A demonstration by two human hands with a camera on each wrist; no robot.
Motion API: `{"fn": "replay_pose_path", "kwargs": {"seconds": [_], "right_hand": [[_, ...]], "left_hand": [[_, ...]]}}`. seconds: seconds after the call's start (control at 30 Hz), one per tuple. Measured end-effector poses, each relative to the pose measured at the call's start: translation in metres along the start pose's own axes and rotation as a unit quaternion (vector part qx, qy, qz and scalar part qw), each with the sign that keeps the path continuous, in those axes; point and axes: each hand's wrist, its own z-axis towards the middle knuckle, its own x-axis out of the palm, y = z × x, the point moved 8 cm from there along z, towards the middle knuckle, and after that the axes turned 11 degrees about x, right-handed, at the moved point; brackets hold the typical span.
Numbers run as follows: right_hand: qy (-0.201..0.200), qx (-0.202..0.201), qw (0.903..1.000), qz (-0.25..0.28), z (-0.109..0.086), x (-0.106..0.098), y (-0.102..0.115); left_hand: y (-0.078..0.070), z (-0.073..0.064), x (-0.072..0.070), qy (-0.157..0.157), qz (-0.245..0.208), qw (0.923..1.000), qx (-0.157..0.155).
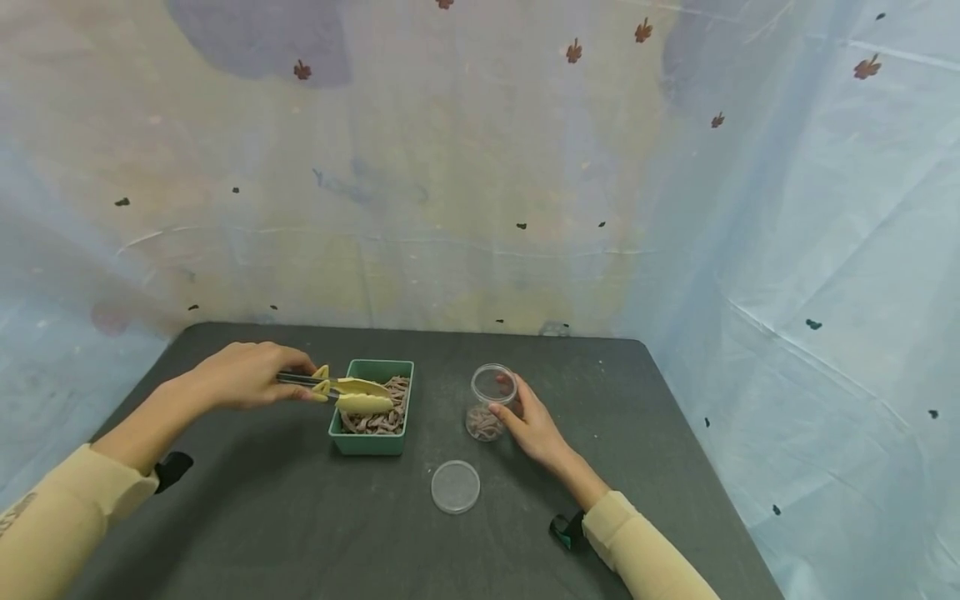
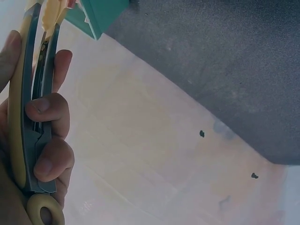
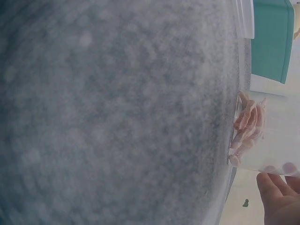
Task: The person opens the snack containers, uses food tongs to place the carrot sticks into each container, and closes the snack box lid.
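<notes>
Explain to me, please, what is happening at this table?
A person's left hand holds yellow-and-black tongs over a green tub of brownish strips; whether they grip any is unclear. The right hand holds an open clear jar with similar strips at the bottom. A clear round lid lies on the dark table.

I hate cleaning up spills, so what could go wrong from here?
Strips might slip from the tongs onto the table between the green box and the jar. The jar is open, so if the right hand tilts it, its strips might spill. The lid, lying loose, might get knocked.
</notes>
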Motion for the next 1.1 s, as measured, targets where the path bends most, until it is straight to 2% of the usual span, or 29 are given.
{"fn": "replay_pose_path", "kwargs": {"seconds": [0.17,0.4,0.73,1.1], "right_hand": [[-0.003,0.001,1.0000,0.007,0.001,0.000,-0.001],[0.017,0.011,0.9997,0.013,-0.013,-0.006,0.040],[0.012,0.020,0.9997,0.012,-0.012,-0.006,0.039],[0.021,0.017,0.9996,0.010,-0.012,-0.006,0.040]], "left_hand": [[-0.001,-0.002,-0.001,-0.007,0.004,1.0000,-0.001],[0.003,-0.004,0.000,-0.009,0.007,0.9999,-0.005],[0.003,-0.009,-0.011,-0.032,-0.006,0.9992,-0.025],[0.004,-0.010,-0.021,-0.043,-0.011,0.9983,-0.039]]}}
